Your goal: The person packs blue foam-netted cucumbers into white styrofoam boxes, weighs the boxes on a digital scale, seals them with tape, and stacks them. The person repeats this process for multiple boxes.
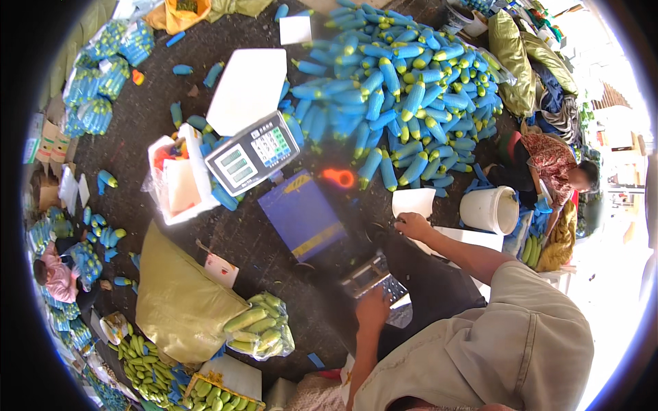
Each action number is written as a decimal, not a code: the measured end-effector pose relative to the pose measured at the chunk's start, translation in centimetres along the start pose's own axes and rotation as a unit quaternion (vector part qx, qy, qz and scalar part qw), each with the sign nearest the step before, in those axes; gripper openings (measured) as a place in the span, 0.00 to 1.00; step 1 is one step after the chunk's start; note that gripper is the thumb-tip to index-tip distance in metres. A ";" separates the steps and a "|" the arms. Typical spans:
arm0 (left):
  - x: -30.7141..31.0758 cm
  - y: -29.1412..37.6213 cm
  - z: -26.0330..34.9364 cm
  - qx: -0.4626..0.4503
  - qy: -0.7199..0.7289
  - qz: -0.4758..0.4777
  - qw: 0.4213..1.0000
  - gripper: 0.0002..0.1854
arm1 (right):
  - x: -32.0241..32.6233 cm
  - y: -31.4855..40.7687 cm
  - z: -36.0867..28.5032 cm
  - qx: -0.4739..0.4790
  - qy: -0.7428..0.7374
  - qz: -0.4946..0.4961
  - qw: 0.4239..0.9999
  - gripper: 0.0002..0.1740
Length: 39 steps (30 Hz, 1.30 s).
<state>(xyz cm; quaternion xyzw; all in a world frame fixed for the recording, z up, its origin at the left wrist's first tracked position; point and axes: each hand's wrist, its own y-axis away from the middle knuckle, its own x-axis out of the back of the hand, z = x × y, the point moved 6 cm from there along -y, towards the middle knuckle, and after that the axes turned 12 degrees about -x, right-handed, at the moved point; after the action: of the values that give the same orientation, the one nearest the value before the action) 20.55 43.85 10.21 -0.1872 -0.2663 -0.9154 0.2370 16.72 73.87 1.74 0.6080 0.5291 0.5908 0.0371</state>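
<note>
My left hand (372, 307) lies at the lower edge of what looks like a large calculator (378, 280) with dark keys, by my legs. Its fingertips are partly hidden, so its grip is unclear. My right hand (411, 225) rests by my knee with curled fingers; whether something small is in it cannot be told. Ahead stands a platform scale with a blue plate (303, 216) and a tilted display head (252, 153). Beyond it lies a large heap of green gourd-like vegetables in blue foam nets (411, 97). A blurred orange-red thing (338, 178) lies beside the scale.
A white foam box (205, 198) stands left of the scale. Nearer are a full woven sack (180, 303) and a clear bag of green vegetables (262, 329). A white bucket (488, 209) is at right, near a seated person (550, 159). Another person (56, 272) works far left.
</note>
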 end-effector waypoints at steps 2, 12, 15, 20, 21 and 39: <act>-1.7 -1.1 -4.6 0.044 -0.016 -0.024 0.999 0.22 | -1.1 0.3 -3.3 0.051 -0.017 0.027 0.998 0.18; -21.3 -11.0 -22.4 0.100 0.031 -0.124 0.987 0.28 | -12.8 -4.0 -13.3 0.131 -0.102 -0.192 0.967 0.16; -27.6 -11.7 -24.0 0.138 0.084 -0.207 0.965 0.28 | -14.2 -5.5 -11.9 0.126 -0.098 -0.214 0.964 0.15; -33.1 -11.5 -22.4 0.173 0.152 -0.278 0.933 0.28 | -11.7 -7.3 -10.7 0.167 -0.097 -0.183 0.964 0.15; -33.4 -11.8 -21.9 0.173 0.158 -0.286 0.929 0.28 | -11.2 -7.7 -10.5 0.154 -0.096 -0.201 0.963 0.15; -22.7 -39.3 -22.8 -0.107 -0.137 -0.158 0.972 0.28 | -1.8 -9.8 -18.5 0.463 -0.169 -0.058 0.868 0.13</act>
<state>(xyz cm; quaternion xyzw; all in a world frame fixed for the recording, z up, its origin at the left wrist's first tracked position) 13.22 67.59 -34.03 -0.2903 -0.2225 -0.9302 0.0295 -2.76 66.18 -0.54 0.6136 0.7623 0.1628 -0.1257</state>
